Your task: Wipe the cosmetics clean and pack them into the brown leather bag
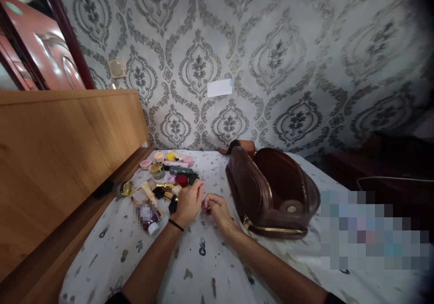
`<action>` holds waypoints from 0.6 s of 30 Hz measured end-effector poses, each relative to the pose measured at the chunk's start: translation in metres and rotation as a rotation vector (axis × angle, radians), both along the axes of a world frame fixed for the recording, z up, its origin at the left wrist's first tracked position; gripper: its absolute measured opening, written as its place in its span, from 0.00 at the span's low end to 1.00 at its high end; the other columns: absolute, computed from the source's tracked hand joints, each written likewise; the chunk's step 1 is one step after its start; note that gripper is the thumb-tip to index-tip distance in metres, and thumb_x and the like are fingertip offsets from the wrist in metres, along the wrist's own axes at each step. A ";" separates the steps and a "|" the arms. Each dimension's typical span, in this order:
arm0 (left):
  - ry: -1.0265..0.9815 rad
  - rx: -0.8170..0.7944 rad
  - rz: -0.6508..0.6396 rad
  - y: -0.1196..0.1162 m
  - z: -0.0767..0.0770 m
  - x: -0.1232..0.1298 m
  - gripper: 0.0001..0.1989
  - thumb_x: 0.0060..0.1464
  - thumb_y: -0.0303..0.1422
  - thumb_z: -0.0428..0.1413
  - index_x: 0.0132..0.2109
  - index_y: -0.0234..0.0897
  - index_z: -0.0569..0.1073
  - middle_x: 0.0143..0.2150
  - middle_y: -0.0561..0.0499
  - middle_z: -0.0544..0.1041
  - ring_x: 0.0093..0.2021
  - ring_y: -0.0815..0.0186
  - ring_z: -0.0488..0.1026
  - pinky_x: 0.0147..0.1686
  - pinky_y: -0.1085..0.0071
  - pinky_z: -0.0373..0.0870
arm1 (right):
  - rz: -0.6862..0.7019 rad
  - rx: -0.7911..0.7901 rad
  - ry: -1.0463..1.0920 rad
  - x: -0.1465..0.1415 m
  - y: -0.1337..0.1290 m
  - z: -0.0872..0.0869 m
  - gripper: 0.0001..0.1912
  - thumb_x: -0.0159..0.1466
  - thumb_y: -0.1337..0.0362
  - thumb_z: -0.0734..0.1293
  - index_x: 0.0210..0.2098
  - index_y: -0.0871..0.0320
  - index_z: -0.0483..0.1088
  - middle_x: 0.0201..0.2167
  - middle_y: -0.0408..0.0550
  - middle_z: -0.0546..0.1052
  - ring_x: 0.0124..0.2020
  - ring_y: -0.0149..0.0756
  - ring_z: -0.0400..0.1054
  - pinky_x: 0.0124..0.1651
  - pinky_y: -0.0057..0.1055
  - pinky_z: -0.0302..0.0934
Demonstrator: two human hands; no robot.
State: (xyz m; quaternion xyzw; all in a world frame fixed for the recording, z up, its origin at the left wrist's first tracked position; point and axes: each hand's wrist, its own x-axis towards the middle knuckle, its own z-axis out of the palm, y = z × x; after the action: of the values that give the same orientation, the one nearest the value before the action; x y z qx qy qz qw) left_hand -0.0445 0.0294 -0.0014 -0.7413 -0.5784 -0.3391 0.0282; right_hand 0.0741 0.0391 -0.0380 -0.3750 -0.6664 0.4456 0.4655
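My left hand (189, 201), with a black band at its wrist, is over the right edge of a group of cosmetics; its fingers point up and lie close together, and what they hold, if anything, is hidden. Just right of it is my right hand (217, 208), its fingers curled, with nothing visible in them. Beside the left hand lie a dark red jar (181, 180), a dark green tube (181, 171) and a gold-and-black tube (170, 196). An open brown leather bag (247, 191) with gold zippers stands to the right of my hands.
A wooden board (74, 146) borders the patterned sheet (200, 272) on the left. A bottle with a white cap (153, 228) and a yellowish glass bottle (127, 188) lie near it. Patterned wallpaper (200, 60) rises behind. At the lower right is a blurred-out item (369, 231).
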 end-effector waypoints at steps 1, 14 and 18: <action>0.009 -0.003 0.015 0.001 -0.001 -0.001 0.12 0.66 0.30 0.43 0.46 0.39 0.71 0.32 0.50 0.78 0.33 0.63 0.77 0.32 0.72 0.64 | -0.014 -0.012 0.007 -0.004 0.002 -0.005 0.07 0.47 0.68 0.52 0.17 0.53 0.57 0.14 0.41 0.61 0.17 0.32 0.57 0.23 0.27 0.53; 0.159 -0.049 0.023 0.003 -0.012 0.002 0.09 0.65 0.30 0.45 0.41 0.39 0.71 0.30 0.50 0.79 0.32 0.63 0.77 0.30 0.71 0.64 | 0.027 -0.037 0.028 -0.002 -0.003 -0.019 0.08 0.46 0.66 0.55 0.15 0.54 0.61 0.12 0.40 0.63 0.17 0.32 0.57 0.24 0.27 0.53; 0.169 -0.064 0.025 0.002 -0.011 0.001 0.10 0.65 0.30 0.45 0.41 0.39 0.70 0.31 0.50 0.79 0.32 0.64 0.77 0.31 0.72 0.64 | 0.025 -0.052 0.024 -0.002 -0.002 -0.020 0.08 0.47 0.67 0.55 0.15 0.55 0.62 0.13 0.40 0.64 0.18 0.31 0.59 0.24 0.27 0.54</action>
State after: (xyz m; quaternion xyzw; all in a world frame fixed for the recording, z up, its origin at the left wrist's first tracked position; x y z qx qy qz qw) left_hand -0.0433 0.0313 -0.0120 -0.7606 -0.5938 -0.2561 0.0573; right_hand 0.0717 0.0373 -0.0582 -0.3731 -0.6536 0.4732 0.4579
